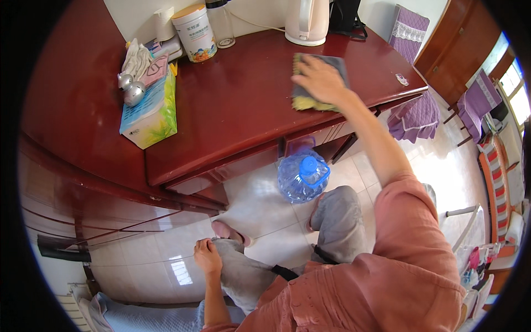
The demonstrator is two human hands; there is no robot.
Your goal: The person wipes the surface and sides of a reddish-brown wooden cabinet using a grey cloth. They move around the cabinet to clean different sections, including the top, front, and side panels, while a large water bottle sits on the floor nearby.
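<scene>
My right hand [321,82] lies flat on a cloth [312,103] on the dark red desk [238,99], its fingers spread and pressing down. The cloth is grey on one side, with a yellow-green fringed edge showing. On my knee rests my left hand [207,257], fingers curled in and nothing visible in them. Below the desk edge, a large clear water bottle [296,185] with a blue cap and handle stands on the floor between the desk and my legs.
A tissue box [149,113] with small items on top sits on the desk's left. Behind are a white tub [194,34], a glass jar [222,27] and a pale kettle [306,22]. A small tag [402,79] lies near the right corner, by a purple-covered chair [415,116].
</scene>
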